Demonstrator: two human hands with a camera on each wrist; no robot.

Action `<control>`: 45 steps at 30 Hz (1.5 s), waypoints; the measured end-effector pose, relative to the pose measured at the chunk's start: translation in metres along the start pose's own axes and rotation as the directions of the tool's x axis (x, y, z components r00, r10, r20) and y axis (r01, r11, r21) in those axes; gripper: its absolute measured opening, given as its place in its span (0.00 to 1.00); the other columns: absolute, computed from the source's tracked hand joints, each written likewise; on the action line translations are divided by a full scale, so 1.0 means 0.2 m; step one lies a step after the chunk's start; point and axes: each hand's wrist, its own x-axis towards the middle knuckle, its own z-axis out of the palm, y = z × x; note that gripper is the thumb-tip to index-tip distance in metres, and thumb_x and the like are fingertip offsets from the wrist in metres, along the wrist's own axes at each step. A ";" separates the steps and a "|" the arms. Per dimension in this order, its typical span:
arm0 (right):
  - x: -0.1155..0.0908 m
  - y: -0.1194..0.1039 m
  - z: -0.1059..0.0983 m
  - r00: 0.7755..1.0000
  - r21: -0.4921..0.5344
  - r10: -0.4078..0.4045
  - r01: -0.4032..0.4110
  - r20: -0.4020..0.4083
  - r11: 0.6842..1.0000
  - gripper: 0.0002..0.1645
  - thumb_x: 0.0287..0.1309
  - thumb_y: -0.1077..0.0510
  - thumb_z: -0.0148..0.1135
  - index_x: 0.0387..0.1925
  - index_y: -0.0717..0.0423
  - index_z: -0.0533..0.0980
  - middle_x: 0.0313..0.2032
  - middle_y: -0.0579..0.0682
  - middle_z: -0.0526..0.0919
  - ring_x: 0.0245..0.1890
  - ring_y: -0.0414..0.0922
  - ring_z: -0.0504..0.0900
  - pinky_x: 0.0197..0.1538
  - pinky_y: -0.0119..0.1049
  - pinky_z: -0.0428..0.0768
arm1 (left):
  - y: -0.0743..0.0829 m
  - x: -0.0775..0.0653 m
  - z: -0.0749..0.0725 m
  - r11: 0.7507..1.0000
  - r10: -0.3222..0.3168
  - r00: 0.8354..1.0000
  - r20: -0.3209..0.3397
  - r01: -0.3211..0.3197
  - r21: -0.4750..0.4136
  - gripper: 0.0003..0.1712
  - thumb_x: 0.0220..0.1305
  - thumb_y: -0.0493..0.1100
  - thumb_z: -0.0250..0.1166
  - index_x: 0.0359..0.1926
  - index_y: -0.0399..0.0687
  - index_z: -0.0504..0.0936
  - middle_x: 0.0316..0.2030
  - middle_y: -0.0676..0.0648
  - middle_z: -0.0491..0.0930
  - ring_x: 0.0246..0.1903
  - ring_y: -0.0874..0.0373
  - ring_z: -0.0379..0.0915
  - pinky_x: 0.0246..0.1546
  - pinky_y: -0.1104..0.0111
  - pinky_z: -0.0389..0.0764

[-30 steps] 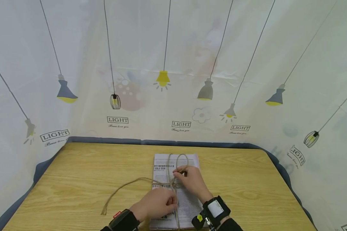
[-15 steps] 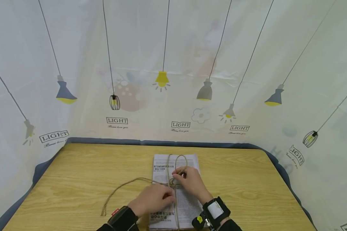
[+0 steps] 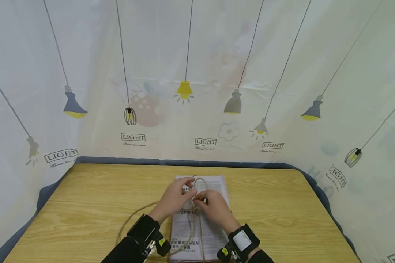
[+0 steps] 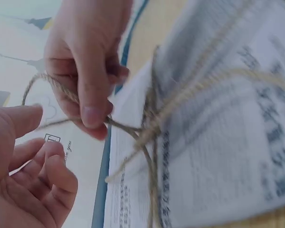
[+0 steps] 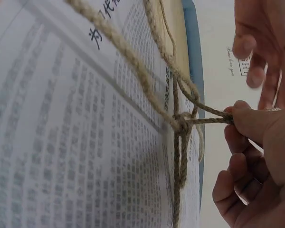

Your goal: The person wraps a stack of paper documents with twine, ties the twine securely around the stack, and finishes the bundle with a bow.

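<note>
A stack of newspapers (image 3: pixel 214 237) lies on the table, bound crosswise with brown twine (image 5: pixel 128 57). My right hand (image 3: pixel 214 208) pinches a doubled part of the twine between thumb and forefinger, just above the knot (image 5: pixel 182 124). From that pinch a loop (image 3: pixel 202 179) stands up over the far end of the stack. Close on its left, my left hand (image 3: pixel 176 195) hovers with thumb and fingers spread apart, thumb tip near the right fingers. In the left wrist view, the left thumb (image 4: pixel 23 118) overlaps the loop, and nothing sits between that hand's fingers.
A loose twine length (image 3: pixel 131 215) curves over the table left of the stack, partly behind the left forearm. Another strand (image 3: pixel 192 233) crosses the near newspaper. The wooden table (image 3: pixel 283 212) ends at a cloth backdrop (image 3: pixel 171 44) printed with lamps.
My left hand has risen from the near half of the stack to beside the right hand, its fingers spreading. The right hand shifted slightly left, still pinching. A strand now hangs across the near paper.
</note>
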 end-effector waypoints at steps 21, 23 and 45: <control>-0.13 -0.19 0.15 0.974 -0.161 0.220 -0.227 -0.060 0.960 0.10 0.51 0.51 0.71 0.23 0.47 0.78 0.19 0.39 0.75 0.18 0.34 0.69 0.22 0.30 0.67 | -0.02 0.03 -0.02 0.996 -0.048 0.988 -0.149 0.037 -0.076 0.10 0.71 0.49 0.58 0.41 0.56 0.84 0.33 0.46 0.82 0.29 0.60 0.70 0.34 0.70 0.70; -0.14 -0.18 0.15 0.975 -0.122 0.218 -0.221 -0.035 0.968 0.06 0.51 0.54 0.71 0.24 0.47 0.80 0.21 0.39 0.77 0.19 0.33 0.70 0.23 0.30 0.68 | -0.03 0.02 -0.03 0.994 -0.068 0.986 -0.153 0.054 -0.098 0.10 0.72 0.50 0.57 0.42 0.56 0.84 0.34 0.45 0.81 0.30 0.60 0.70 0.34 0.70 0.70; -0.26 -0.06 -0.09 0.985 -0.066 0.140 -0.134 0.100 0.989 0.11 0.55 0.52 0.69 0.18 0.45 0.81 0.17 0.36 0.77 0.17 0.32 0.67 0.25 0.28 0.66 | -0.12 -0.06 -0.19 0.930 -0.277 0.942 -0.190 0.214 -0.297 0.14 0.73 0.52 0.55 0.48 0.51 0.82 0.40 0.42 0.79 0.32 0.54 0.70 0.24 0.71 0.72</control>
